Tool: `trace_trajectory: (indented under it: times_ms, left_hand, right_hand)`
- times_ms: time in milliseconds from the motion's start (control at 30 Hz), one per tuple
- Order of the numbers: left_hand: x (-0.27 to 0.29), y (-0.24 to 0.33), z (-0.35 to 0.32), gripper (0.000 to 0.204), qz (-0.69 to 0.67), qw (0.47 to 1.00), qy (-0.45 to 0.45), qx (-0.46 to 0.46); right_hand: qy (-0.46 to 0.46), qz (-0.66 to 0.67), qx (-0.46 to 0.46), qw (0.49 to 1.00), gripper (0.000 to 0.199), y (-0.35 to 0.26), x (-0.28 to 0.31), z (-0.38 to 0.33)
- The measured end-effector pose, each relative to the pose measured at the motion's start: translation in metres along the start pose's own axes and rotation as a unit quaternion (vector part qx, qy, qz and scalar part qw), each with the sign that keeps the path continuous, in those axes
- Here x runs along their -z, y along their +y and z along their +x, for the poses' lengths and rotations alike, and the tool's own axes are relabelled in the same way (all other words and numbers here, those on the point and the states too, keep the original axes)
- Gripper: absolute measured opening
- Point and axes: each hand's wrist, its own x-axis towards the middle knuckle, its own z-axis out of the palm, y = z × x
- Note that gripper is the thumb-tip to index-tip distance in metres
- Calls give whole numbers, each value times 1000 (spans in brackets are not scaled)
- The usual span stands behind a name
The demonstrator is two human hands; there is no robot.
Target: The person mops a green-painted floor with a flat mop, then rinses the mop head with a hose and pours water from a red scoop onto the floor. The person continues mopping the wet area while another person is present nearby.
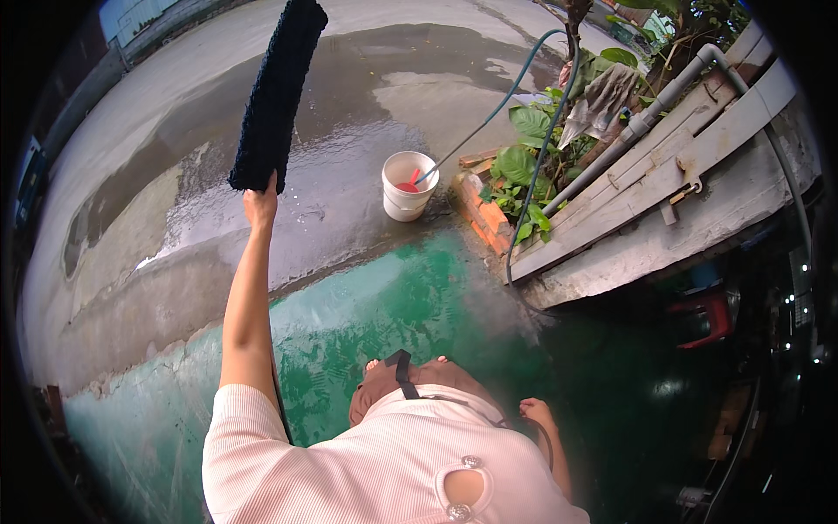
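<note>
The left hand (260, 208) grips the dark shaggy mat (278, 92) by its lower edge, held aloft over wet concrete; the right hand (534, 410) hangs loosely curled, holding nothing; a firm shake seemingly comes next.

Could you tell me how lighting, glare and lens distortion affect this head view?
Head view: daylight glares off the wet concrete near the white bucket; the lower right is in deep shadow; fisheye bends the wooden planks; the black mat in the left hand stays sharp.
</note>
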Motion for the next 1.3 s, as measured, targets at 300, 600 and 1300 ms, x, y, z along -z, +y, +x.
trace_trajectory:
  times_ms: [300,600,1300]
  left_hand:
    - [11,-2,6,54,-53,996,51,-57]
    - [1,-24,8,59,-11,1000,-2,-13]
    - [41,-99,13,23,-57,982,-79,-164]
  right_hand:
    - [3,2,-12,1000,22,6,-17,1]
    - [-12,-221,19,975,32,-9,-7,-18]
    - [-22,-64,-3,998,29,-108,-75,0]
